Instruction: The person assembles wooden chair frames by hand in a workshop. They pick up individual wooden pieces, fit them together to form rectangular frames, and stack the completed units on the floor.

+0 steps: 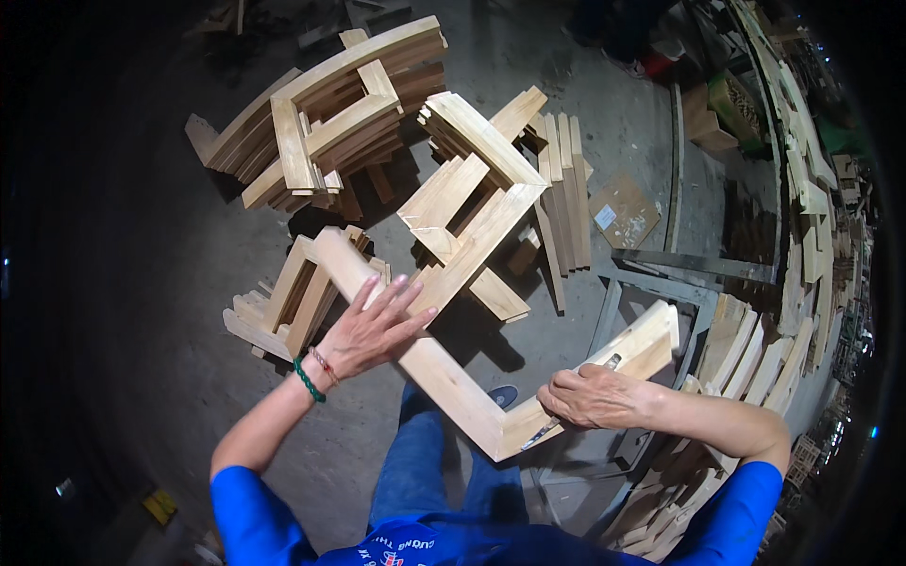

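Observation:
An angled frame of pale wood (453,387) lies in front of me, two of its boards meeting in a corner close to my body. My left hand (373,330) rests flat on its longer board, fingers spread. In my right hand (593,394) is a slim metal hand tool with a narrow blade (542,434); its tip points down at the shorter board near the corner. The fingers wrap round the tool and hide its middle, so its exact kind is unclear. Beneath and beyond the frame stands a stack of similar jointed wooden frames (491,222).
More wooden frames are stacked at the far left (330,113) and left (293,302). Long rows of cut wood pieces (746,358) line the right side beside a grey metal frame (604,311). A flat cardboard piece (625,212) lies on the floor. Another person's legs (623,33) show at the back.

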The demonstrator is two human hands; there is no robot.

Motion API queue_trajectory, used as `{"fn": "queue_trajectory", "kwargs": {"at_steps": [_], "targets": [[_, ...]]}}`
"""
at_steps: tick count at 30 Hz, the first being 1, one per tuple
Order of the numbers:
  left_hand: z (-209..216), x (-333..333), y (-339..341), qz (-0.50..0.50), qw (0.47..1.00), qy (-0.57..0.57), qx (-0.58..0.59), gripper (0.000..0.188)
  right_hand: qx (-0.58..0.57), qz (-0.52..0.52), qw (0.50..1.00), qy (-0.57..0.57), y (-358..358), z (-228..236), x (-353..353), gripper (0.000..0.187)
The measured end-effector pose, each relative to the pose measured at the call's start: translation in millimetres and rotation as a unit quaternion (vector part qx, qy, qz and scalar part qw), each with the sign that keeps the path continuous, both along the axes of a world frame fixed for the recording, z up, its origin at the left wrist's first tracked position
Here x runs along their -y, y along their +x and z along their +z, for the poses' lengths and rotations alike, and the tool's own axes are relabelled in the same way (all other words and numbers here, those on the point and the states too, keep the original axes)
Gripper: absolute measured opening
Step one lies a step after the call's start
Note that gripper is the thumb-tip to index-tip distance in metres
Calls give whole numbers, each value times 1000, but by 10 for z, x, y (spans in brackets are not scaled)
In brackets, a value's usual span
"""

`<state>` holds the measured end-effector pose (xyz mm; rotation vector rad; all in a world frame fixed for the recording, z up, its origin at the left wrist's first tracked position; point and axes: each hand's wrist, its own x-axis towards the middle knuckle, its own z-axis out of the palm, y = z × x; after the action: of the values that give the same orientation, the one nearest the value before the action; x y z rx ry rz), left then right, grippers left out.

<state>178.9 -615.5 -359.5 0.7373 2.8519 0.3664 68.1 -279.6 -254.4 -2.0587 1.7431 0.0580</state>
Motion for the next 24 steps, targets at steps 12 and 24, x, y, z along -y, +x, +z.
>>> {"fn": "queue_trajectory", "kwargs": {"at_steps": [12, 24], "targets": [[-654, -349, 252, 162, 970, 163, 85, 50, -141, -277, 947, -79, -546, 5, 110, 51], [-297, 326, -582, -74, 997, 28, 19, 40, -149, -158, 974, 70, -451, -577, 68, 68]]}}
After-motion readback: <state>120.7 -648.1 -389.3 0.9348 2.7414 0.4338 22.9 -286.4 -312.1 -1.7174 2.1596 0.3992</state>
